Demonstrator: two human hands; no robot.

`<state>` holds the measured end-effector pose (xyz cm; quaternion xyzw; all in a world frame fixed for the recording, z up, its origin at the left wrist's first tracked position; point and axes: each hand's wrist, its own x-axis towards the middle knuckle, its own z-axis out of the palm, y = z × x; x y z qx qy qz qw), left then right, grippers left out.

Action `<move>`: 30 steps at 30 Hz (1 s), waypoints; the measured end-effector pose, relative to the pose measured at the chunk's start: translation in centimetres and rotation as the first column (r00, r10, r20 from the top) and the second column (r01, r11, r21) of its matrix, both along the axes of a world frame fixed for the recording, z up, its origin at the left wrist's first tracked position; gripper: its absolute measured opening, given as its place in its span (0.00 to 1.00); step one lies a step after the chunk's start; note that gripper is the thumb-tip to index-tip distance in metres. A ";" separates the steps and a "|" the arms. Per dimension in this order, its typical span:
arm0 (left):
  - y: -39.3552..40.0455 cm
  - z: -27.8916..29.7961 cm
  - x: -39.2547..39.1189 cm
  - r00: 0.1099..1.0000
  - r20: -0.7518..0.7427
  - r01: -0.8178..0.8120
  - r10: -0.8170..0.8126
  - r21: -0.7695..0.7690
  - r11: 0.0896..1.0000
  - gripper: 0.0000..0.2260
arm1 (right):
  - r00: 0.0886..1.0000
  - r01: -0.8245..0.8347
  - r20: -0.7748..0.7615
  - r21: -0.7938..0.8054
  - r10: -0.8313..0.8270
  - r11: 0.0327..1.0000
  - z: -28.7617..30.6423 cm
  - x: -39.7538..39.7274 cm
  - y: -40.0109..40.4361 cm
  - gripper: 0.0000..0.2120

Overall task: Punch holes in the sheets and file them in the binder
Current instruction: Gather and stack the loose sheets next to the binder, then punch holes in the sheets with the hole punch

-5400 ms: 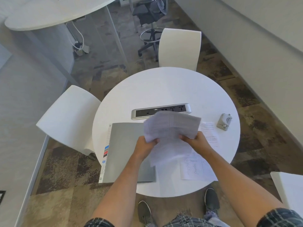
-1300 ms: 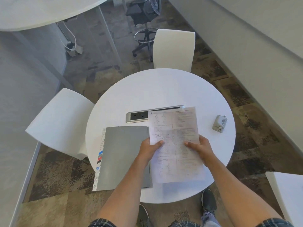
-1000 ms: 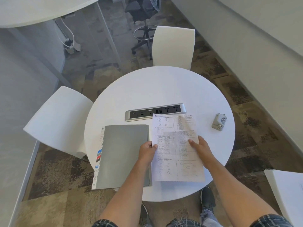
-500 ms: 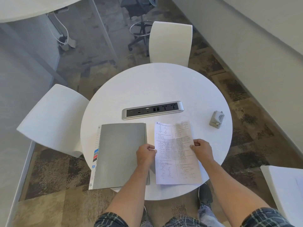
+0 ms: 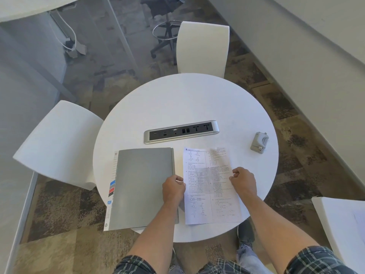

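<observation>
A stack of printed sheets [image 5: 209, 184] lies flat on the round white table [image 5: 187, 99], to the right of a closed grey binder [image 5: 142, 186] with coloured index tabs along its left edge. My left hand [image 5: 173, 187] pinches the left edge of the sheets, over the binder's right edge. The right edge of the sheets is held by the curled fingers of my right hand [image 5: 244, 180]. A small grey hole punch [image 5: 259, 142] sits alone near the table's right rim, well away from both hands.
A silver power and socket strip [image 5: 181, 131] is set into the table just beyond the binder and sheets. White chairs stand at the left [image 5: 57, 143] and at the far side [image 5: 203, 48]. Another white surface [image 5: 343, 224] shows at the lower right.
The sheets were held up and squared in the air, then came down flat onto the table beside the binder. Both hands stayed at the sheets' side edges.
</observation>
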<state>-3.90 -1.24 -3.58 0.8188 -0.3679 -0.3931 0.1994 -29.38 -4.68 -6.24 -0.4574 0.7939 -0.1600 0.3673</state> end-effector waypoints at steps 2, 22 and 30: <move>0.0 -0.2 -0.1 1.000 0.015 0.008 -0.008 -0.009 1.000 0.06 | 0.999 -0.007 -0.033 0.021 0.008 1.000 0.0 0.1 -0.1 0.15; -3.4 0.5 -4.8 0.943 0.223 0.280 -0.248 -0.123 0.952 0.05 | 0.984 0.044 -0.174 -0.026 -0.048 0.999 1.3 0.4 -2.6 0.15; -9.3 0.7 -13.6 0.908 0.072 0.419 -0.413 -0.213 0.883 0.10 | 0.974 0.078 -0.199 -0.168 -0.111 0.983 3.6 -2.7 -7.4 0.14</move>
